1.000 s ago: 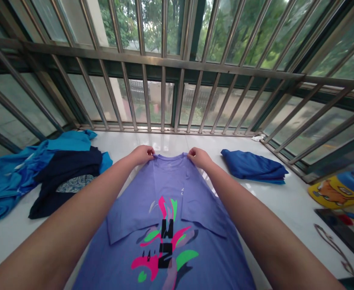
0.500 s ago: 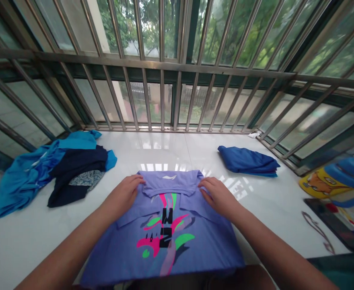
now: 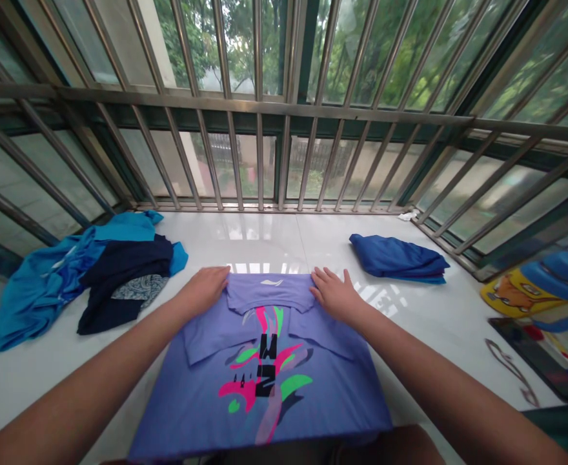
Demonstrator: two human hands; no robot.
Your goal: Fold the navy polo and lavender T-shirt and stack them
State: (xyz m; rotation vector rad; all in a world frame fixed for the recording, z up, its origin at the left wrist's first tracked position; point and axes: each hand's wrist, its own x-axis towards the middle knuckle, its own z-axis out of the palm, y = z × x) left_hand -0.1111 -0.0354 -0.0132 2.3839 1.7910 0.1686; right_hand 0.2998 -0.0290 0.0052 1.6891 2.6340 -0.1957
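A purple T-shirt [image 3: 323,387] with a pink, green and black print lies on the white surface in front of me, its sleeves folded in over the front. Its top end is folded over into a straight band with a small white logo. At the upper left corner of this band lies my left hand [image 3: 205,289], fingers stretched out on the cloth, thumb hidden. My right hand [image 3: 335,292] rests over the upper right corner with its fingers spread. The shirt's near edge hangs close to my lap.
A loose heap of bright blue and dark navy clothes [image 3: 119,271] lies at left. Folded blue clothing [image 3: 395,258] sits at back right. Along the right edge are a yellow and blue jug [image 3: 530,290], a dark flat tray-like thing [image 3: 530,355] and a thin brown cord [image 3: 511,371]. Metal bars [image 3: 259,161] enclose the far side.
Both hands have shifted slightly forward and inward along the shirt's top corners. The right fingers have spread and flattened. The folded band at the top looks a little narrower and straighter.
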